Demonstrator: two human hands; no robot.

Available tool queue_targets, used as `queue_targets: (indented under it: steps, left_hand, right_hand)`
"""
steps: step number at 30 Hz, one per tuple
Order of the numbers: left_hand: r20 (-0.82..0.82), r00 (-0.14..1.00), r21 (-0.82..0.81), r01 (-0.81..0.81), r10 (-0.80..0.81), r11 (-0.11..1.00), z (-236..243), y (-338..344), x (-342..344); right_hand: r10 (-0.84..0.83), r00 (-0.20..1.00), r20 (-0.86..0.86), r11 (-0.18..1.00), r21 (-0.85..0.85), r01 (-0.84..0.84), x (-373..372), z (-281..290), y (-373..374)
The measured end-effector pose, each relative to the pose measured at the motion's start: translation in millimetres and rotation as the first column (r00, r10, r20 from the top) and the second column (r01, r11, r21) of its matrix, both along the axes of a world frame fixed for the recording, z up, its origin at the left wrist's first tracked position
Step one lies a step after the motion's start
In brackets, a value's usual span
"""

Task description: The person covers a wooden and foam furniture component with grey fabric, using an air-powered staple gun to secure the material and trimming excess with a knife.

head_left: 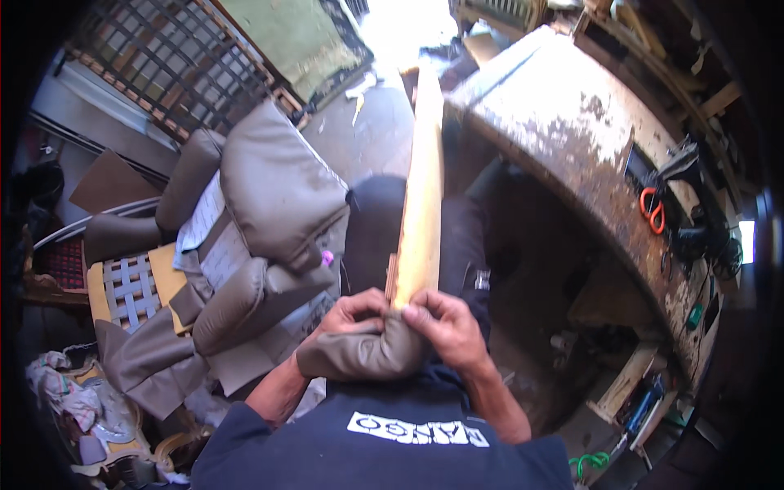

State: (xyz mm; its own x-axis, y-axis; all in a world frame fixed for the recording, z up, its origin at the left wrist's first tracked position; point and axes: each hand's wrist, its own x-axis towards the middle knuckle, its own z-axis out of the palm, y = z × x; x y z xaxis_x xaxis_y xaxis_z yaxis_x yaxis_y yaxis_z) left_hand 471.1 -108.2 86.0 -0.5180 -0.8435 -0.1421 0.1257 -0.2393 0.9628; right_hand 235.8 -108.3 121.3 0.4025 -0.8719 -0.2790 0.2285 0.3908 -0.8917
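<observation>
Across my lap, pointing away from me, lies a long piece padded with yellow foam (422, 196). A strip of bare wood (391, 273) shows along its left side near my hands. A grey-brown leather-like cover (371, 357) is bunched around the near end of the padded piece. My left hand (359, 314) grips the cover's edge on the left, its fingers closed. On the other side, my right hand (449, 327) pinches the same edge against the foam, thumb on top. The end of the piece inside the cover is hidden.
Grey-brown upholstered cushions (278, 184) and a webbed seat frame (131, 290) are piled on the left. A worn table (563, 155) stands on the right, with orange-handled scissors (652, 210) on it. Behind the pile leans a large webbed frame (175, 61). Green cord (590, 464) lies low right.
</observation>
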Motion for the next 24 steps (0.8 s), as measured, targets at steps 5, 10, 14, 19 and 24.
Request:
queue_targets:
  steps: [5,10,14,19,24]
  left_hand:
    - [0.076,0.929,0.278,0.329,-0.362,0.902,41.9,-53.3,23.4]
    - [0.698,0.660,-0.065,0.446,-0.280,0.893,100.8,-67.6,-12.6]
    - [0.454,0.889,-0.430,0.164,0.055,0.888,95.8,-43.0,-28.6]
    - [0.215,0.936,-0.191,-0.241,0.280,0.952,74.0,-37.1,-47.5]
    - [0.239,0.900,-0.145,-0.338,0.365,0.930,74.5,-40.5,-60.9]
  right_hand:
    - [-0.011,0.999,-0.030,1.000,-0.026,0.010,3.6,3.5,-1.4]
    - [-0.033,0.997,-0.070,0.998,-0.057,0.029,-2.8,14.7,-5.4]
    - [-0.464,0.815,-0.346,0.632,-0.774,0.031,-3.4,11.1,-8.4]
    - [-0.197,0.978,-0.072,0.914,-0.373,0.157,-9.7,-3.5,-30.5]
    - [-0.107,0.994,0.024,0.992,-0.059,0.108,-14.2,-5.0,-53.9]
